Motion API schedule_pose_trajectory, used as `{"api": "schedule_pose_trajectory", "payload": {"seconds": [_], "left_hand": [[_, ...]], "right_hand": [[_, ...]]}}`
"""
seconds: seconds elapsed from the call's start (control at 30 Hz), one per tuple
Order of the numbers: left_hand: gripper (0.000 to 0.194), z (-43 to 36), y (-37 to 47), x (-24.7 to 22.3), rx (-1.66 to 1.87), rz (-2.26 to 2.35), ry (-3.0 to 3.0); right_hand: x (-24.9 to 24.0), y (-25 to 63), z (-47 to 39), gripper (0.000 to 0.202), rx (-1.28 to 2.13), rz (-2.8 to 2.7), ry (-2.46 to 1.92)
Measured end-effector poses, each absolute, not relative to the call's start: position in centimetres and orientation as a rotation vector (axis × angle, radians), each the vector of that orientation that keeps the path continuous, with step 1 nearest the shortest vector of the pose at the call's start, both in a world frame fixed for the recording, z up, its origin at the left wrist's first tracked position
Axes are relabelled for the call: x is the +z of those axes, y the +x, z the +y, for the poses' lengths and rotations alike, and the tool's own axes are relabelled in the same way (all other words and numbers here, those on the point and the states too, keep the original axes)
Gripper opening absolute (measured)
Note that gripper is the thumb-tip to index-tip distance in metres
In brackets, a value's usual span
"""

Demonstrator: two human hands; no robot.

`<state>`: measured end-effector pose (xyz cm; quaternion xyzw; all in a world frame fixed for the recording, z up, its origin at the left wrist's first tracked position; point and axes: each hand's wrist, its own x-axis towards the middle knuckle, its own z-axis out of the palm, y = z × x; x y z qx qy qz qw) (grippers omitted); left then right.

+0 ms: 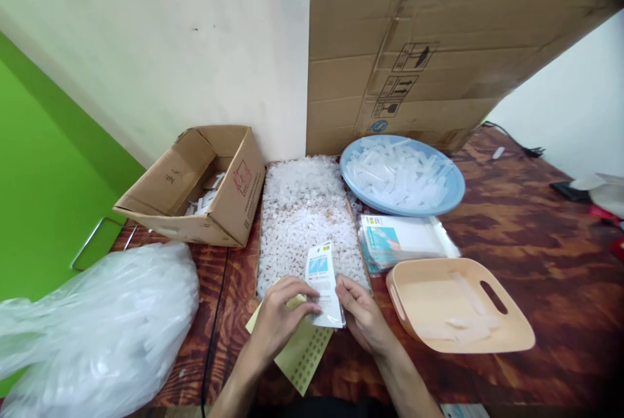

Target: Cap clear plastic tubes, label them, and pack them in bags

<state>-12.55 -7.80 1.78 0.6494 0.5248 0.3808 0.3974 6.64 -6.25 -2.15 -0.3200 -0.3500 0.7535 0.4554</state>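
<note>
Between my two hands, a white printed packet [324,285] with blue pictures stands tilted above the table. My left hand [287,306] pinches its left edge with thumb and fingers. The packet's right edge is gripped by my right hand [361,307], whose fingers are partly hidden behind it. Under my left hand lies a yellowish sticker sheet [303,356] with rows of small dark round marks. Just beyond the hands, a shallow tray heaped with small clear-white pieces [307,210] covers the middle of the table.
A cardboard box [238,190] holding white pieces stands left, behind a stuffed plastic bag [121,320]. To the right are a blue basin [458,190] of translucent strips, a stack of packets [414,239] and a peach-coloured tray [511,333] with strips. A large cardboard sheet [453,67] leans behind.
</note>
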Motion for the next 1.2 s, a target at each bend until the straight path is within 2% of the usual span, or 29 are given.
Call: {"api": "schedule_pose_trajectory", "payload": {"seconds": [0.2,0.43,0.83,1.1,1.2], "left_hand": [[0.009,-7.2,-12.3,2.9,0.818,1.308,1.493],[0.007,-7.7,-13.7,3.8,0.567,1.288,1.703],[0.013,-8.6,-14.4,3.0,0.664,1.260,1.799],[0.004,-8.5,-14.6,3.0,0.646,1.305,1.786],[0.008,-8.3,-14.5,3.4,0.687,1.272,1.757]], "right_hand": [[-1.4,6.6,-6.4,0.037,1.935,-0.771,-0.732],[-2.5,6.3,-7.3,0.037,1.889,-0.877,-0.774],[-1.5,6.5,-7.1,0.041,1.792,-0.903,-0.798],[-1.1,7.1,-6.9,0.040,1.756,-0.836,-0.837],[-0.8,7.6,-6.6,0.036,1.745,-0.821,-0.877]]}}
